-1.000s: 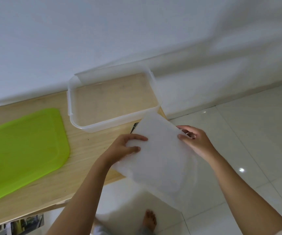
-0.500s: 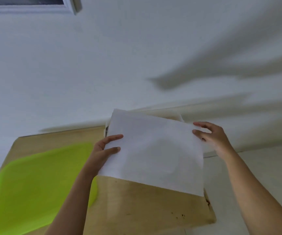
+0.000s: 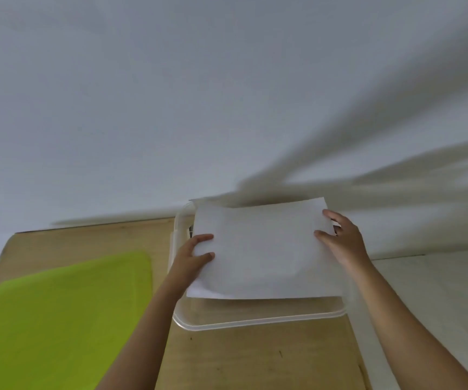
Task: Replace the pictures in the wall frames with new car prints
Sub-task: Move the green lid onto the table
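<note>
plain white sheet (image 3: 263, 251), clear plastic box (image 3: 255, 319), lime-green lid (image 3: 63, 311), light wood table (image 3: 255, 361), white wall (image 3: 199, 94)

We have carried the white sheet (image 3: 263, 249) from beyond the end of the tabletop (image 3: 255, 361), where a second ago it hung tilted above the floor, to a place over the clear plastic box (image 3: 255, 319). It now hides most of the box's opening. The left hand (image 3: 190, 257) and right hand (image 3: 342, 240) have travelled with it. Our view has swung toward the wall, and the foot below has left it.
</note>
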A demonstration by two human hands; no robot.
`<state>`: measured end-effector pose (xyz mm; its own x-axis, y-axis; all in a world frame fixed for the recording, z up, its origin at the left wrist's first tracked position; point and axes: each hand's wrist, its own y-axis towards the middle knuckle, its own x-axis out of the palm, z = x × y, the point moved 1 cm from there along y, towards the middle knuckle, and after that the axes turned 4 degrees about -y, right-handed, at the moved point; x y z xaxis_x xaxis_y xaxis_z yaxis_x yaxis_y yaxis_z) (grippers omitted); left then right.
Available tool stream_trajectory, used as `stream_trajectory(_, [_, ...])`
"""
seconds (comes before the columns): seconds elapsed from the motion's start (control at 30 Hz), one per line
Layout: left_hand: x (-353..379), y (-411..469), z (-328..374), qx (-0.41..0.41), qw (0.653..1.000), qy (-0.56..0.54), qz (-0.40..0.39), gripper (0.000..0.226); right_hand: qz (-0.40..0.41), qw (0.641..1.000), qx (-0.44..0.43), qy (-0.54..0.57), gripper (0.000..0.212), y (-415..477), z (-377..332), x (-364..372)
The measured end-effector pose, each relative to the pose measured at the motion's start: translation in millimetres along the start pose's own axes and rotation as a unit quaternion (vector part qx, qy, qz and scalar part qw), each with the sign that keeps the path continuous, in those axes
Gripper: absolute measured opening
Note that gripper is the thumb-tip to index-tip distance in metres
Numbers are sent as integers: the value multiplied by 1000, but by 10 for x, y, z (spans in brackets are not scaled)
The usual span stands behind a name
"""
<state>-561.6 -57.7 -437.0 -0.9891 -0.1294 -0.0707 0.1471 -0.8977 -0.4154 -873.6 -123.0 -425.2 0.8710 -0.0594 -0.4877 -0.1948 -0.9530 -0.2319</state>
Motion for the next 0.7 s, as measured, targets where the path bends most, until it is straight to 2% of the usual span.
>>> stream_trajectory(0.17, [64, 76, -190, -39, 993, 76, 79, 40, -26, 994, -71, -78, 54, 42, 1, 125])
stream_trajectory(0.3, [143, 47, -196, -36, 977, 174, 116, 47, -44, 989, -92, -109, 56, 39, 21, 224])
stream_trajectory(0.5, [278, -13, -257, -19, 947, 296, 125, 58, -89, 988, -52, -112, 62, 25, 193, 462])
stream_trajectory(0.7, [405, -86, -433, -8, 902, 412, 125, 64, -132, 970, -63, -194, 62, 2, 368, 555])
